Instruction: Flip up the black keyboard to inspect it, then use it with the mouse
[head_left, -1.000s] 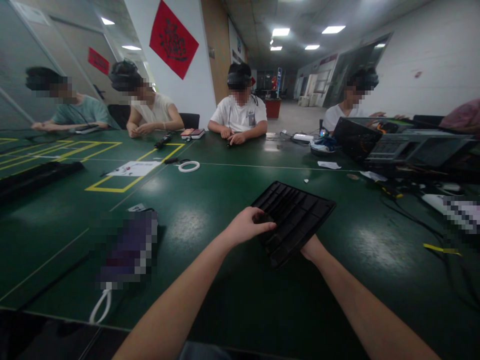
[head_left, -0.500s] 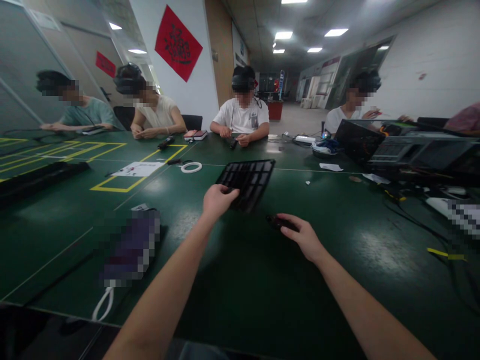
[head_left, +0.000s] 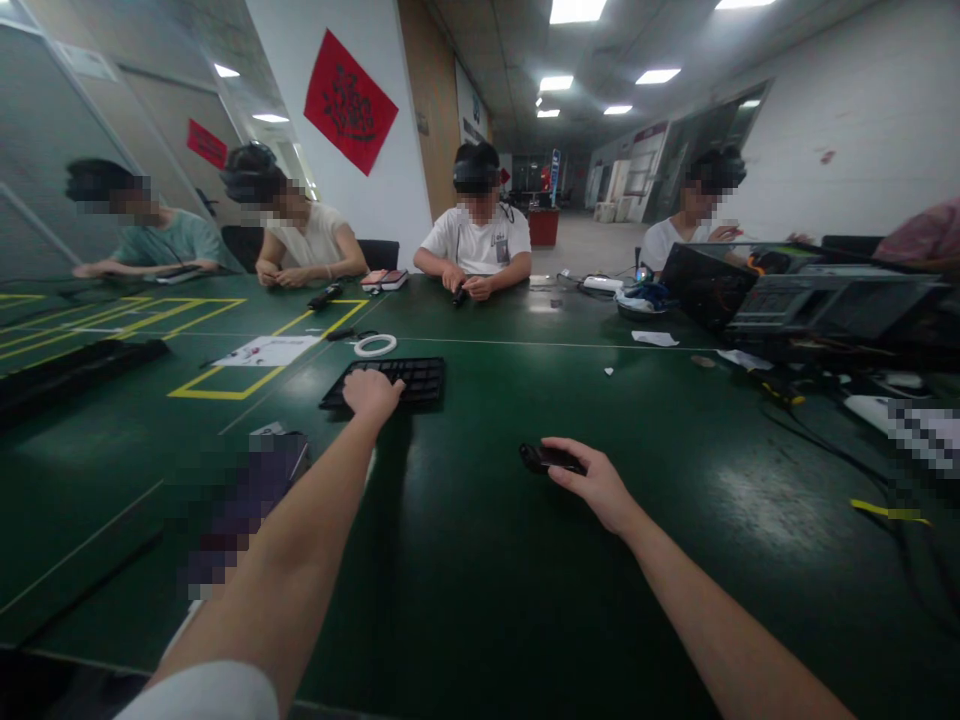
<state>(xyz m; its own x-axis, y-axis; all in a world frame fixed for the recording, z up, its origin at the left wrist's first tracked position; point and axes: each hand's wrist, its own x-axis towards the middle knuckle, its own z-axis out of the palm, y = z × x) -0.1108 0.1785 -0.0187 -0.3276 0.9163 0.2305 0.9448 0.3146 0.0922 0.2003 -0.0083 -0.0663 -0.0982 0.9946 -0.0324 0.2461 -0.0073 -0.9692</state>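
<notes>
The black rectangular plastic panel with a grid of raised ribs [head_left: 424, 385] lies level, as far as I can see, on the glossy dark-green tabletop [head_left: 465, 580]. My left hand [head_left: 373, 395] is over its middle, thumb stretched toward its right side and the other fingers bent down onto it; whether they pinch it or only press, I cannot tell. To the right of the panel and nearer me, well apart from it, my right hand [head_left: 596, 480] pinches a small black elongated device with a rounded end [head_left: 534, 458] between thumb and fingers.

Just beyond the panel is a flat white ring [head_left: 375, 346]. Left of the panel and a little farther off lies a white paper sheet [head_left: 277, 350]. On the panel's near left, partly hidden by my forearm, is a purple flat object [head_left: 251, 490], blurred out. Far right of the panel stands an opened dark computer case [head_left: 810, 300].
</notes>
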